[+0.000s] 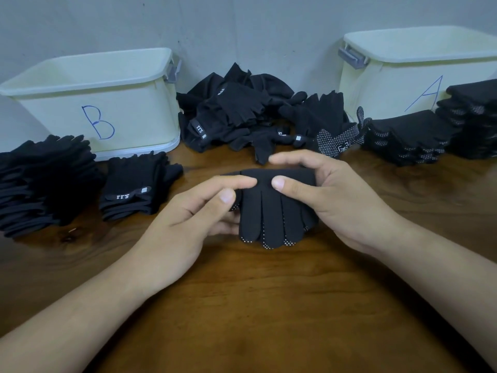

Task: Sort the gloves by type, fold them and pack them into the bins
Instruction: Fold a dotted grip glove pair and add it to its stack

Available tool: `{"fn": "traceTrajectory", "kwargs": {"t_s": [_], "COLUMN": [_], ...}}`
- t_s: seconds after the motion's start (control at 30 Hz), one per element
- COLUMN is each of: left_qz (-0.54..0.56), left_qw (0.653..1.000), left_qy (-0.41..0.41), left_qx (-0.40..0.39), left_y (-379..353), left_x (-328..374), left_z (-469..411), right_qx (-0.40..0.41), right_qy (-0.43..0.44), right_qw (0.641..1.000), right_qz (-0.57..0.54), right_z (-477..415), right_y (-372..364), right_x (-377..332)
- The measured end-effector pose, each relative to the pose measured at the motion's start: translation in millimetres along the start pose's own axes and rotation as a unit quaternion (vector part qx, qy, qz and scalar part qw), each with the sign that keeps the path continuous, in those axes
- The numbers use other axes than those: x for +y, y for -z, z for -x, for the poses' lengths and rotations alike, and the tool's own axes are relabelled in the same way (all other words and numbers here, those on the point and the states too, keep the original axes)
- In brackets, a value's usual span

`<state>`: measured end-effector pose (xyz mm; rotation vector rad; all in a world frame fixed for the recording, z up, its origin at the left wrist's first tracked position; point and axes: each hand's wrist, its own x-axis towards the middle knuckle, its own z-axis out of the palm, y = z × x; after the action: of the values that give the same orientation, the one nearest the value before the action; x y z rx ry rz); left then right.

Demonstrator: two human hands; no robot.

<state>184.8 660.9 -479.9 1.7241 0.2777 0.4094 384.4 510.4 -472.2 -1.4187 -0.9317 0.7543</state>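
The wooden tabletop (255, 305) carries everything. Two pale bins stand at its far edge against the wall, bin B (129, 109) on the left and bin A (390, 84) on the right; what is inside them cannot be seen. Between the bins lies the unsorted pile (236, 111) of black gloves, still sizeable, so the sorting looks to be past its middle but not finished. In front of bin B sit the plain tagged stacks (80, 184), and in front of bin A the dotted stacks (408, 135), both folded and waiting outside the bins. Near the centre, closer to the person, is the dotted glove (271, 208). It is held just above the tabletop with its far part doubled over and its fingertips pointing towards the person, white dots showing at their edges. The step in hand appears to be folding this glove. The left hand (183, 224) has its grip pinching the glove's left edge, with the forefinger on top at the fold and the other fingers underneath. The right hand (338, 203) has its grip clamped on the right side, with the thumb pressed on top and the fingers curled over the far folded edge. The next move probably calls for flattening the fold so it holds. The glove would then go right onto the dotted stacks, kept square so they do not topple.
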Motion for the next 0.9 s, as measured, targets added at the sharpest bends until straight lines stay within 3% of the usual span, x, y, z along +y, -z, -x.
{"fn": "traceTrajectory", "kwargs": {"t_s": [0.17,0.27,0.5,0.6,0.73,0.9], "left_qz": [0.026,0.020,0.005,0.031,0.056,-0.005], "left_qw": [0.998,0.998,0.997,0.995,0.995,0.995], "left_qy": [-0.017,-0.034,-0.052,-0.035,-0.029,-0.048], "left_qx": [0.046,0.045,0.061,0.092,0.074,0.091], "left_y": [-3,-11,-65,-108,-164,-206], "left_x": [0,6,19,21,28,36], "left_z": [-5,-10,-75,-119,-173,-227], "right_qx": [-0.075,-0.065,0.118,0.193,0.297,0.342], "right_qy": [-0.012,0.002,0.008,0.016,0.017,0.002], "right_qw": [0.990,0.991,0.991,0.978,0.949,0.934], "right_qz": [-0.120,-0.115,-0.064,-0.083,-0.102,-0.100], "right_z": [-2,-3,-12,-14,-4,-5], "right_y": [11,23,82,120,169,205], "right_x": [-5,-5,-20,-15,-10,-9]}}
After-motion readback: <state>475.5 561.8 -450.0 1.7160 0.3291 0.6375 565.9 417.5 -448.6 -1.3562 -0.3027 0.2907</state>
